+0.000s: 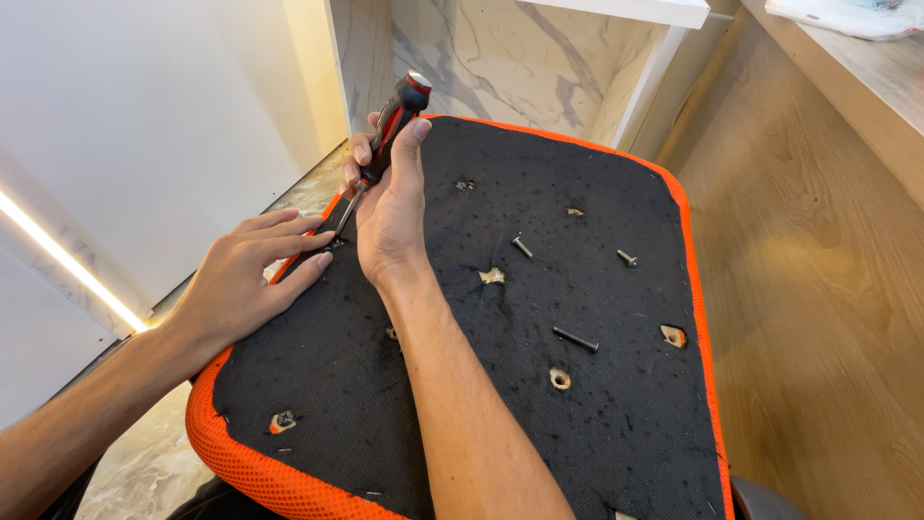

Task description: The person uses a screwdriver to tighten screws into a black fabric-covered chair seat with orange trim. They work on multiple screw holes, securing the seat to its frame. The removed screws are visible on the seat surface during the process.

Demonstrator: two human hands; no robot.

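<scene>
Nearest the camera, the right forearm crosses the black, orange-edged seat base (577,424) and the right hand (390,226) is clenched around a red-and-black screwdriver (390,130) — tip down at the far-left edge. That tool looks stiff and light, best gripped at its ribbed handle. Left hand (245,279) lies flat and spread on the fabric just beside the tip, grasping nothing — loose bolts (575,338) lie to the right.
</scene>
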